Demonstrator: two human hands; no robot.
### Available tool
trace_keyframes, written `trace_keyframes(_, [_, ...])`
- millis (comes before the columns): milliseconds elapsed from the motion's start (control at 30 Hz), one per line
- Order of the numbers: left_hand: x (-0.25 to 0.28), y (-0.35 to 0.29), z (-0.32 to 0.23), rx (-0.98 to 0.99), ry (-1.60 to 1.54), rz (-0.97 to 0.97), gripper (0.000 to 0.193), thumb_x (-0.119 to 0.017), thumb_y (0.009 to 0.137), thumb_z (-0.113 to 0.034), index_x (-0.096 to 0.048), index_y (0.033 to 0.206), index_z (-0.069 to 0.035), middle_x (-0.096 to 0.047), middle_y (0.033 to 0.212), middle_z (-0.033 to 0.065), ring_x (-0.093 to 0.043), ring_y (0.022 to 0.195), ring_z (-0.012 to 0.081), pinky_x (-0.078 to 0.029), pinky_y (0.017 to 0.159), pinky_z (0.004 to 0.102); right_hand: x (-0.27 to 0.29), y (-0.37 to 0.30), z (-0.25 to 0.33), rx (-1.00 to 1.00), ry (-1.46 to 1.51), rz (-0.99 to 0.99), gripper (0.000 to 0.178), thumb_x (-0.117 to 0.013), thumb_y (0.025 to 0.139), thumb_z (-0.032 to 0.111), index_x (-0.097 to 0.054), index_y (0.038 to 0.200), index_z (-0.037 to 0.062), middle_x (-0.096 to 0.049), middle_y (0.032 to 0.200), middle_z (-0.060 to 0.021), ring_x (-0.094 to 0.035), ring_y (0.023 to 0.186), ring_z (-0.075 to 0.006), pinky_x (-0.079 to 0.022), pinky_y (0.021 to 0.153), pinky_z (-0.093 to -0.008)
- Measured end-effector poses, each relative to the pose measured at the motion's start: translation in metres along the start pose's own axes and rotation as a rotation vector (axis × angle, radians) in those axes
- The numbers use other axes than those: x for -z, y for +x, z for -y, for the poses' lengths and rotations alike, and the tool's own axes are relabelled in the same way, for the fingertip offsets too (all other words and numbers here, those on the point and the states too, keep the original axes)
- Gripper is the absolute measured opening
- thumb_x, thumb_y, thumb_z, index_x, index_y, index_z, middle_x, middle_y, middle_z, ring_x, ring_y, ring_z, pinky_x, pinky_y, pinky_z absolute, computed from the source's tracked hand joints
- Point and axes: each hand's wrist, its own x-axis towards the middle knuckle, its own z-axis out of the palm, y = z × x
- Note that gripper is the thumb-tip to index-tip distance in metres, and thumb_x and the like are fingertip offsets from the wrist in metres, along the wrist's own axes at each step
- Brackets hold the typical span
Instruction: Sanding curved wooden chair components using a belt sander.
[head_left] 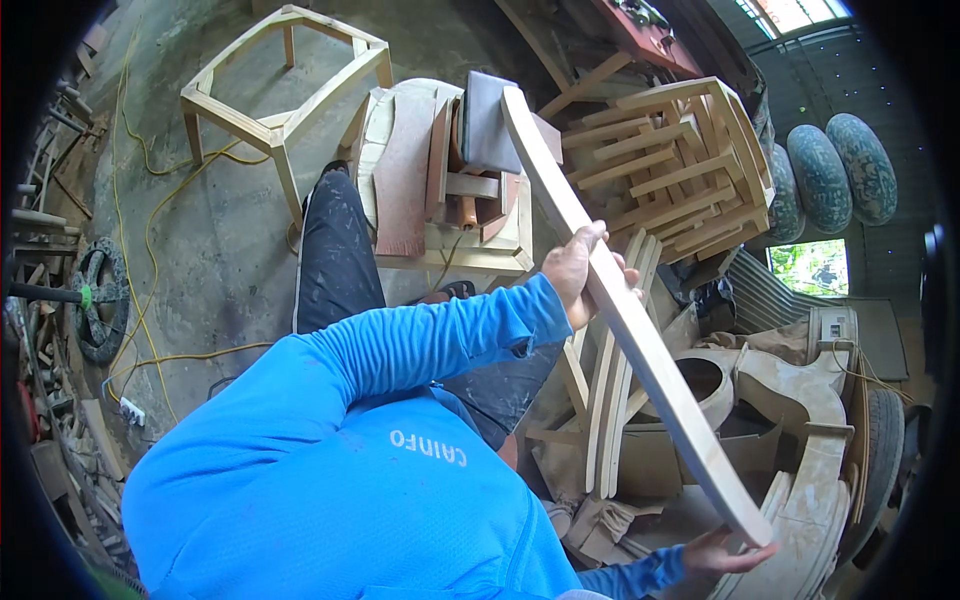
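Note:
A long, slightly curved pale wooden bar point(645, 325) slants from the upper middle down to the lower right. My left hand point(578, 272) is closed round its middle, with fingertips showing on the far side. At the near end, my right hand point(725, 555) grips the bar from beneath, partly hidden by it. The bar's far end lies over the edge of a grey flat plate point(490, 125); whether they touch is unclear. Beneath the plate stands a low wooden stand point(482, 262) with brown boards and blocks. Both my sleeves are blue.
A six-sided wooden frame on legs point(235, 118) stands at the far left, near a yellow cord point(150, 250). Stacked wooden frames point(670, 170) rise at the right, beside several curved strips point(607, 410). Carved wooden pieces point(810, 480) and a tyre point(880, 460) lie at lower right.

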Motion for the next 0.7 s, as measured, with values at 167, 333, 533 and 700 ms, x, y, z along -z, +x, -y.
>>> trace_keyframes(167, [0.027,0.009,0.005,-0.056,-0.036,-0.042,0.026,-0.062,0.102,-0.033,-0.049,0.114,-0.014,-0.060,0.087,0.0121,-0.066,0.081,0.0324,-0.056,0.086,0.0657,-0.015,-0.068,0.026,-0.767,1.072,-0.243,0.087,-0.069,0.095,0.020,-0.017,0.162,0.0036,-0.023,0.161,-0.0248,-0.021,0.154,-0.0355,-0.041,0.117,-0.0603])
trace_keyframes(333, [0.030,0.014,-0.002,-0.059,-0.103,0.017,0.027,-0.061,0.102,-0.034,-0.049,0.114,-0.013,-0.062,0.087,0.0127,-0.068,0.081,0.0331,-0.056,0.085,0.0660,-0.030,-0.038,0.054,-1.402,1.492,-0.298,0.096,-0.065,0.096,0.029,0.000,0.165,0.0108,-0.023,0.164,-0.0252,-0.031,0.150,-0.0433,-0.028,0.124,-0.0612])
trace_keyframes(533, [0.030,0.015,-0.006,0.098,0.040,-0.099,0.044,-0.070,0.096,-0.021,-0.046,0.129,-0.005,-0.061,0.102,0.0181,-0.069,0.091,0.0383,-0.059,0.093,0.0557,-0.049,-0.027,0.045,-1.057,2.199,0.033,0.049,-0.064,0.096,0.013,-0.048,0.139,-0.0030,-0.056,0.112,-0.0104,-0.056,0.094,-0.0169,-0.052,0.086,-0.0330])
trace_keyframes(700, [0.053,0.025,-0.050,-1.310,1.418,-0.118,0.087,-0.078,0.086,-0.016,-0.029,0.157,-0.005,-0.030,0.154,0.0288,-0.032,0.146,0.0429,-0.032,0.120,0.0521,-0.037,-0.012,0.027,-1.112,2.201,0.168,0.018,-0.058,0.093,0.008,-0.047,0.107,0.0044,-0.049,0.088,-0.0046,-0.051,0.077,-0.0140,-0.048,0.079,-0.0318])
